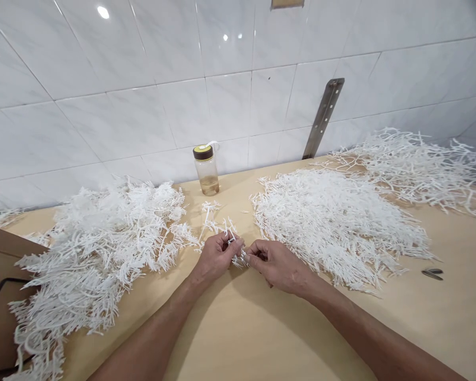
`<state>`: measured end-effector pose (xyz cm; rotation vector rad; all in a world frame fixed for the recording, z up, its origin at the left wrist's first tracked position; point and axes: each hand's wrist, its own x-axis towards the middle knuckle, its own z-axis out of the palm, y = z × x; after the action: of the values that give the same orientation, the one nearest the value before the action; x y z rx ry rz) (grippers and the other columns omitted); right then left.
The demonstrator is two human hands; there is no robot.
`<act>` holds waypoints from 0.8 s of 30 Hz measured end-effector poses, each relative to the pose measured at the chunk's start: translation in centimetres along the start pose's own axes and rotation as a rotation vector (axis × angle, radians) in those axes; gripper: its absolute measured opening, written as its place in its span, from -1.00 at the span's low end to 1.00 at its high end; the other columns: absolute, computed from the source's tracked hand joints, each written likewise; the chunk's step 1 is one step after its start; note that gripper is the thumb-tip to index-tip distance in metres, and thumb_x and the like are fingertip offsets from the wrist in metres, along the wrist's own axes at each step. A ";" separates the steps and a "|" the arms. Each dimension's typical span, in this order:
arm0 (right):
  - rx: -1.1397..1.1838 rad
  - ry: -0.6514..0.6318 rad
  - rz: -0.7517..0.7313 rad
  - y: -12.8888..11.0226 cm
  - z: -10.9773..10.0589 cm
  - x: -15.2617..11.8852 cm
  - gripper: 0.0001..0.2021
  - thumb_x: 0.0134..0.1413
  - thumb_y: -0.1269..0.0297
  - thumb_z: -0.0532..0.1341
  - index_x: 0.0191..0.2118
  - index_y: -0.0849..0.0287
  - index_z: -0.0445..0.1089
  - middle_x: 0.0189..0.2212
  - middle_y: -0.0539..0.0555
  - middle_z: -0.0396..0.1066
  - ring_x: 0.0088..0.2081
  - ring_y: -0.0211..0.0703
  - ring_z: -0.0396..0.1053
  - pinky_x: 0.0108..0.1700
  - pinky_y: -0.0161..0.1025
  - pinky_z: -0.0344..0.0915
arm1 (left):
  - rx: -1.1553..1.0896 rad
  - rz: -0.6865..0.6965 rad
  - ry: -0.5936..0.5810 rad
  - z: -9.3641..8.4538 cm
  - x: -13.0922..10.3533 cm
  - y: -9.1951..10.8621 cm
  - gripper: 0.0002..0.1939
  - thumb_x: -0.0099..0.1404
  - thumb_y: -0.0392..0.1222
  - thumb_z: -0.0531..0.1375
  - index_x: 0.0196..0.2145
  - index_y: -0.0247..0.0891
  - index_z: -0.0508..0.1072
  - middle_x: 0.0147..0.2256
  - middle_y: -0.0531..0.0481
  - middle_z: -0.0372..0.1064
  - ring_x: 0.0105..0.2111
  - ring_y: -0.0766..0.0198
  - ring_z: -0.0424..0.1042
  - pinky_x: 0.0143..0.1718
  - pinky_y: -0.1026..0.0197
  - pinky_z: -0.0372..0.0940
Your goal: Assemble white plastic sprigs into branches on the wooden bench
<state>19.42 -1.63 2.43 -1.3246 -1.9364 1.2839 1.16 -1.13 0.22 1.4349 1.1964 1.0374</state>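
Between my two hands is a small white branched plastic sprig (240,259), its tips poking out above and below the fingers. My left hand (217,256) pinches it with thumb and forefinger. My right hand (275,264) is closed at the sprig's right side, thumb and forefinger pressed together on one of its ends. A few loose white sprigs (209,214) lie on the table just beyond my left hand. To the right of my right hand spreads a flat heap of thin white pieces (337,222); left of my left hand is a bushy pile of white branched sprigs (115,243).
A bottle (207,172) with a dark and yellow lid stands near the tiled wall. Longer white stems (424,169) lie at the back right. Small dark snips (433,273) rest on the wooden table (452,328). A metal bracket (324,119) leans by the wall; a brown box (3,296) is at left.
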 end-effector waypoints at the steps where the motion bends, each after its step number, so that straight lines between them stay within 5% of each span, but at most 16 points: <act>1: 0.006 -0.007 0.009 0.0 0.0 0.0 -0.84 0.14 0.22 0.13 -0.41 0.16 0.32 -0.59 -0.10 0.23 -0.64 -0.34 0.21 -0.59 -0.37 0.13 | -0.002 0.001 -0.001 0.0 0.0 -0.1 -0.60 0.22 0.16 0.24 -0.43 -0.29 0.42 -0.56 0.07 0.30 -0.58 0.38 0.24 -0.54 0.31 0.15; 24: 0.010 -0.042 -0.006 0.0 -0.1 0.0 -0.77 0.18 0.16 0.11 -0.45 0.15 0.30 -0.66 -0.12 0.21 -0.67 -0.30 0.28 -0.59 -0.36 0.16 | 0.061 0.027 0.011 0.1 -0.2 0.1 -0.62 0.20 0.13 0.25 -0.44 -0.29 0.43 -0.54 0.06 0.29 -0.53 0.34 0.25 -0.49 0.30 0.18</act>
<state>19.47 -1.57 2.44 -1.2959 -1.9589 1.3267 1.23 -1.31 0.33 1.4983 1.2287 1.0364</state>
